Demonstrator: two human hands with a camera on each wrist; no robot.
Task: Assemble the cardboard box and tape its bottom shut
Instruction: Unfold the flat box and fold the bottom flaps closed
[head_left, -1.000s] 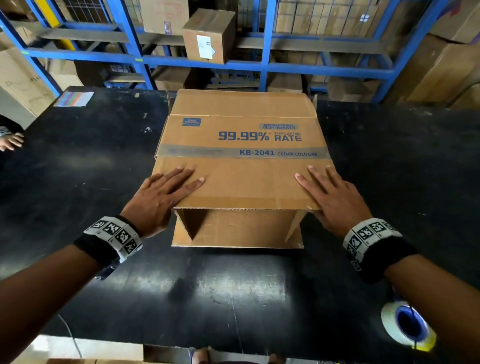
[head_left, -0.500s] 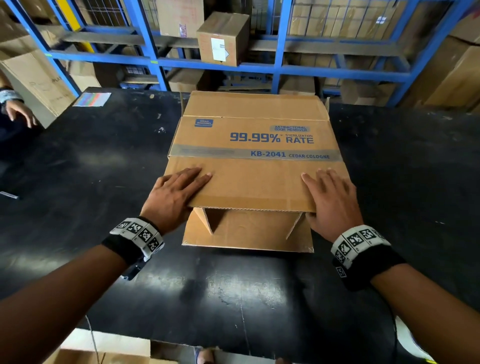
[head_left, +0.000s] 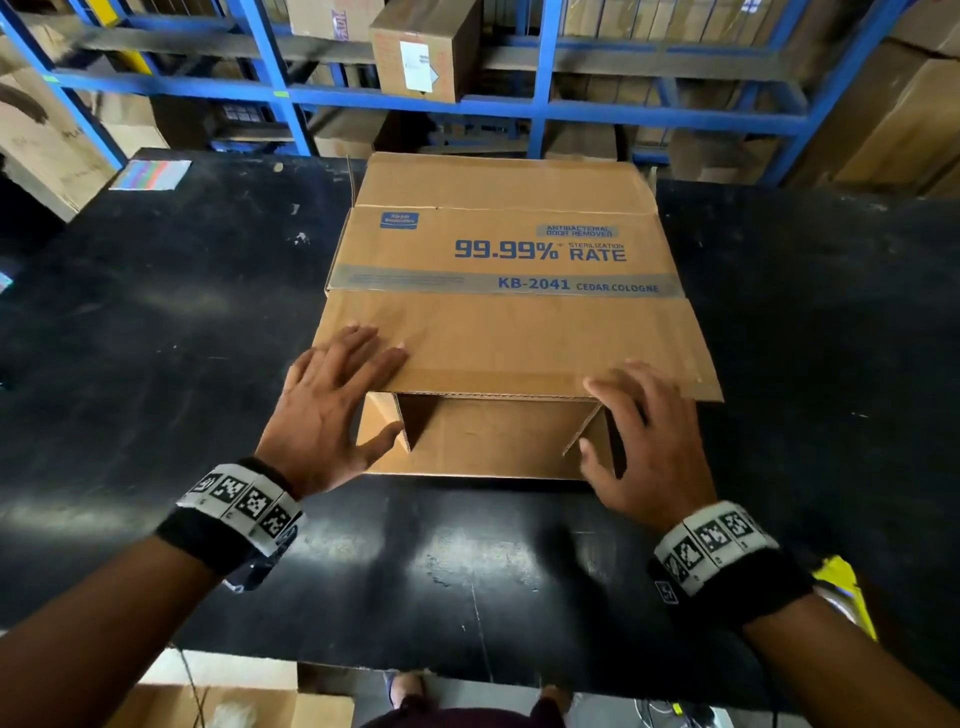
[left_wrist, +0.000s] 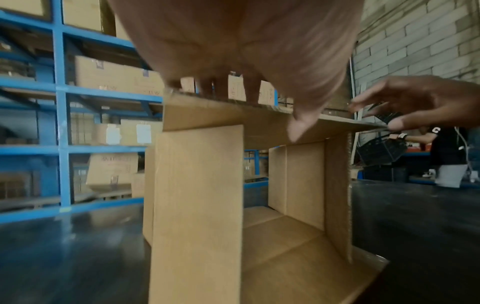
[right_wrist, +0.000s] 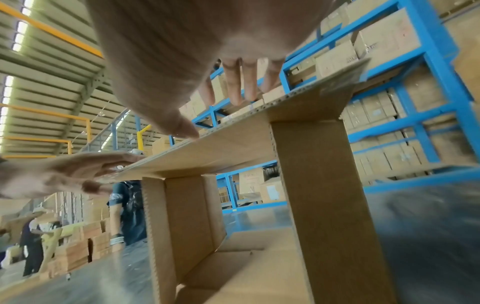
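Note:
The brown cardboard box (head_left: 498, 249) lies on its side on the black table (head_left: 156, 338), its open end toward me. Its upper flap (head_left: 519, 343) juts out over the opening. My left hand (head_left: 332, 395) lies with straight fingers on that flap's near left corner, thumb hanging beside the left side flap (head_left: 387, 421). My right hand (head_left: 644, 436) rests on the flap's near right part, thumb at the right side flap (head_left: 584, 431). The wrist views show the box's hollow inside (left_wrist: 285, 236) and both side flaps (right_wrist: 324, 185) standing upright. A tape roll (head_left: 844, 587) peeks out, mostly hidden behind my right wrist.
Blue storage racks (head_left: 540, 109) loaded with cartons stand just beyond the table's far edge. A coloured card (head_left: 156, 174) lies at the far left corner. Flat cardboard (head_left: 208, 696) sits below the near edge. Other people (right_wrist: 127, 209) work in the background.
Both hands slid back toward the near edge of the upper flap, and their thumbs dropped below it beside the side flaps. The right hand shifted inward. The side flaps swung further inward.

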